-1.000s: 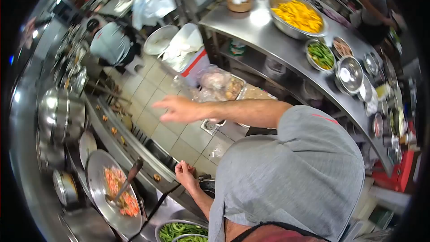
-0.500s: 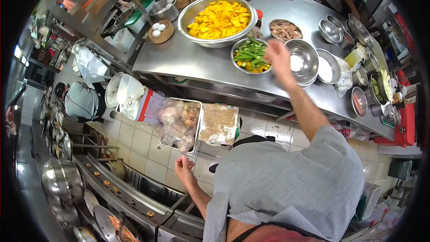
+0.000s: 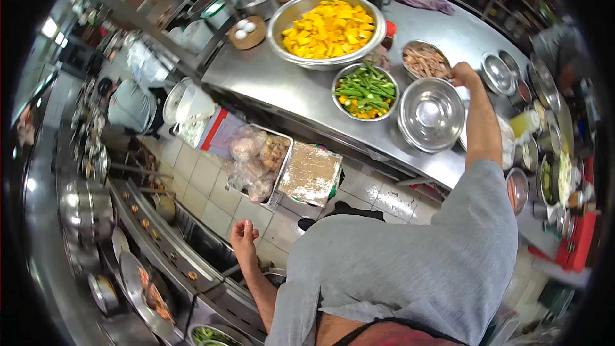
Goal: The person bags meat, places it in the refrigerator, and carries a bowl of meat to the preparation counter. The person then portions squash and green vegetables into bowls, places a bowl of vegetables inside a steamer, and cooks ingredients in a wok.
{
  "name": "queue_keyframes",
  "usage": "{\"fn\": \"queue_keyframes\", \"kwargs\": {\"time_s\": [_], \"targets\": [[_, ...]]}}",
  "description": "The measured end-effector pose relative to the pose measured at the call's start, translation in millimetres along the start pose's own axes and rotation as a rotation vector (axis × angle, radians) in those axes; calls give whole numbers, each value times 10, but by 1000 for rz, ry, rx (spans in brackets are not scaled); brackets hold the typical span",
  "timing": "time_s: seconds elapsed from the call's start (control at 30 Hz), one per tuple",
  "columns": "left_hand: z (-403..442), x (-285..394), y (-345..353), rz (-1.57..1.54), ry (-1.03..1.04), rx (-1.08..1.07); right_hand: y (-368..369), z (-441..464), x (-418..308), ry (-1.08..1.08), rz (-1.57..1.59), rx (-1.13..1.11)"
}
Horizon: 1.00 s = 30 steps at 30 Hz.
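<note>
My right hand [image 3: 466,75] reaches over the steel table, fingers curled down at the right rim of a metal bowl of pale meat strips [image 3: 425,60]. Whether it grips that rim or something else is hidden. Just below it stands an empty, shiny metal bowl [image 3: 432,115]. Beside this one is a bowl of cut green vegetables and yellow pieces [image 3: 365,91]. A large basin of yellow-orange chunks [image 3: 328,29] sits behind. Low over the floor side, my left hand [image 3: 243,240] hangs with loosely bent fingers and nothing in it, away from the table.
A tray of bagged raw meat [image 3: 259,163] and a worn cardboard box [image 3: 311,174] stand low before the table [image 3: 243,83]. Stoves with pans [image 3: 144,288] line the lower left. A co-worker [image 3: 131,106] bends at the left. More bowls [image 3: 498,72] crowd the table's right.
My right hand has moved from above the green vegetables to the right, to the meat bowl's rim. My view has turned slightly. The left hand stays low and empty.
</note>
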State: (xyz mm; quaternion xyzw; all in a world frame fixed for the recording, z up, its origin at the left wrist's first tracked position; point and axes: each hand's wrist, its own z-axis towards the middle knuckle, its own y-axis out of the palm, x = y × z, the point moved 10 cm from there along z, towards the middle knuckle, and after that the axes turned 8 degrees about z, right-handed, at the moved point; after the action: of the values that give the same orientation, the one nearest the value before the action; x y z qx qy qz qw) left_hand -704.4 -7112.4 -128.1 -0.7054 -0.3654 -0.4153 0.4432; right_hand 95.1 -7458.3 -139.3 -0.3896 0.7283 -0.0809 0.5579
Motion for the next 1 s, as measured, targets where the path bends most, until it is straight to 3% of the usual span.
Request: {"fn": "queue_keyframes", "kwargs": {"time_s": [0.07, 0.17, 0.33, 0.47, 0.6, 0.67, 0.7, 0.77, 1.0], "targets": [[-81, -19, -11, 12, -14, 35, 26, 180, 52, -144, 122, -69], [-128, -52, -27, 23, -12, 60, 168, 60, 94, -5, 525, -120], [-96, -36, 111, 53, -61, 27, -83, 73, 69, -89, 807, 36], [-68, 82, 99, 60, -34, 4, -727, 277, -30, -172, 740, 141], [34, 345, 117, 44, 82, -41, -1092, -190, -931, -427, 664, 72], [74, 509, 100, -22, 193, -38, -1181, -279, -1419, -526, 474, 72], [76, 651, 84, -87, 252, -42, -1011, -562, -1765, -674, 530, 50], [111, 832, 51, 37, 319, -52, -462, -1131, -2345, -771, 345, 75], [2, 932, -488, -215, 222, -64, 3065, -2933, -3327, -753, 454, -722]]}}
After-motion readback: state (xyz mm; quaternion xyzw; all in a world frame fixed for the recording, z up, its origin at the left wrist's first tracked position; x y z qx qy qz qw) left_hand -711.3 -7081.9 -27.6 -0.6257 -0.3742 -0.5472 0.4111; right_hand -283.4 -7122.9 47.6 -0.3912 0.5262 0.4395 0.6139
